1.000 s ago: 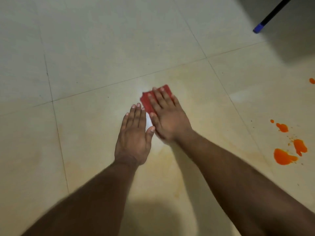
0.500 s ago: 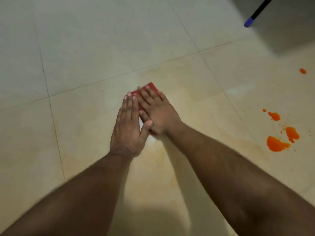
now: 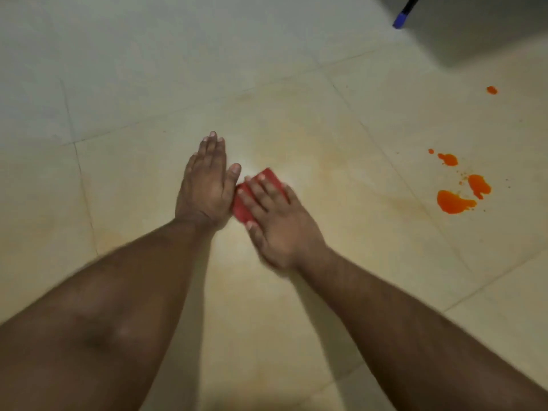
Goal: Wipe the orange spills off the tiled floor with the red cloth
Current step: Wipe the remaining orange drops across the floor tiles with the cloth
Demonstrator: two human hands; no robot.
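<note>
R hand (image 3: 275, 221) flat on the red cloth (image 3: 243, 210), fingers straight and slightly spread, pressing it to the tiled floor (image 3: 296, 114) mid-tile, just beside the L hand (image 3: 206, 185). L hand also flat on the tile, fingers together, thumb out, holds nothing, looks like a brace. Tile under and around the hands shows only faint orange haze/streaks, so that patch looks mostly wiped, prob needs another pass. Not done: orange spills (image 3: 455, 201) still thick on the next tile to the right, well apart from the cloth, 3 big blobs + specks, plus a lone drop (image 3: 492, 90) farther back. Blue-tipped pole (image 3: 401, 17) near the far right corner, untouched. Est. roughly half done.
</note>
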